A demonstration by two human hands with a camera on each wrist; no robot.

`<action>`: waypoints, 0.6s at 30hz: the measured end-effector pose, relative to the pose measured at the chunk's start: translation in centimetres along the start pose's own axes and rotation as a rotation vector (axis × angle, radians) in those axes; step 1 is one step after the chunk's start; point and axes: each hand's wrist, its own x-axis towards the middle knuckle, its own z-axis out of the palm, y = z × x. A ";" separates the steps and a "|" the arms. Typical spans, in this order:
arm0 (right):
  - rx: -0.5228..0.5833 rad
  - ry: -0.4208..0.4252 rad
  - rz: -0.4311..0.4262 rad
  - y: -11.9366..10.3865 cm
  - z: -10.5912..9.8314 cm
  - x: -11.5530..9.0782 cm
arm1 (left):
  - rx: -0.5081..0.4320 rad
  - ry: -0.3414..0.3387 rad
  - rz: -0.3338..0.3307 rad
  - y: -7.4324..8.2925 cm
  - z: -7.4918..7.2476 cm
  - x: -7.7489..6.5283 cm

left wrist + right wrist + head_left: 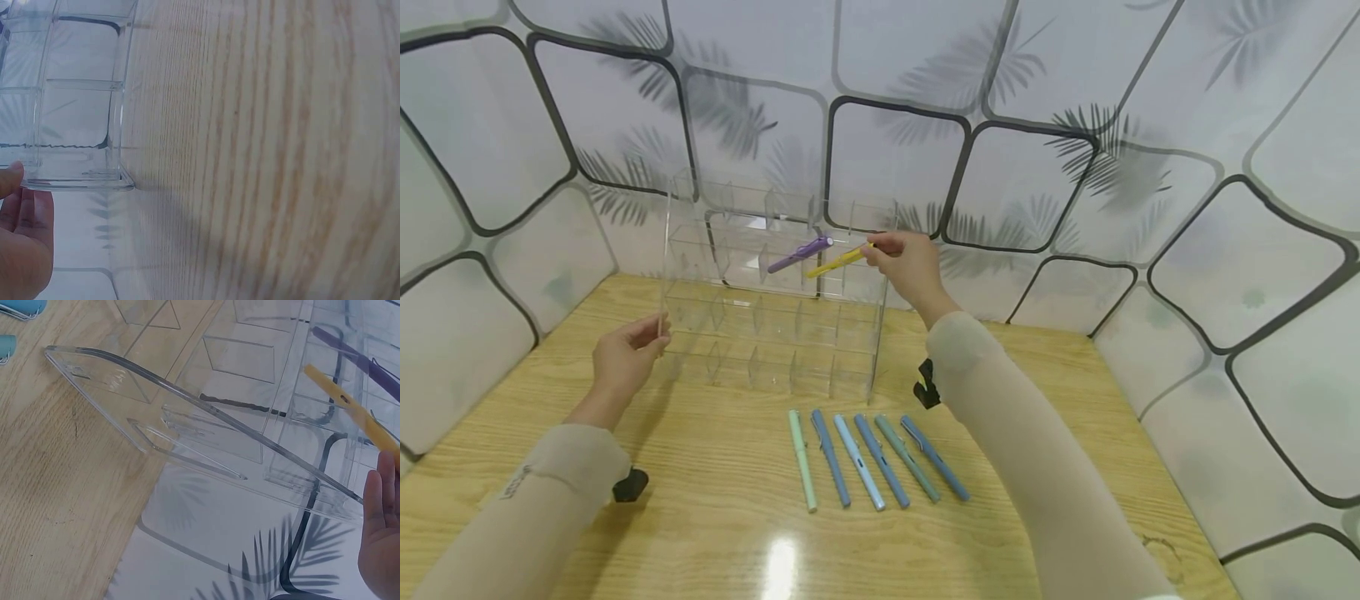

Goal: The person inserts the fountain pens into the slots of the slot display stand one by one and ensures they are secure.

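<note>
A clear acrylic tiered rack (pixel 772 321) with divided compartments stands on the wooden table. At its left edge, the side panel is pinched between the thumb and fingers of my left hand (pixel 623 360); the left wrist view shows that hand (pixel 26 240) at the panel too. My right hand (pixel 913 265) holds a yellow pen (pixel 838 262) by one end, over the rack's upper right part. Just left of it, a purple pen (pixel 801 254) lies slanted in an upper tier. In the right wrist view the yellow pen (pixel 347 407) extends from the fingertips beside the purple pen (pixel 359 359).
In front of the rack several pens lie side by side on the table, among them a light green pen (pixel 802 462), a light blue pen (pixel 860 462) and a dark green pen (pixel 907 458). A patterned curtain (pixel 895 167) encloses the table's back and sides.
</note>
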 end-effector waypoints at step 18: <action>-0.088 0.025 -0.016 -0.1 0.4 -0.3 | 0.017 -0.012 -0.015 0.0 -0.1 -0.1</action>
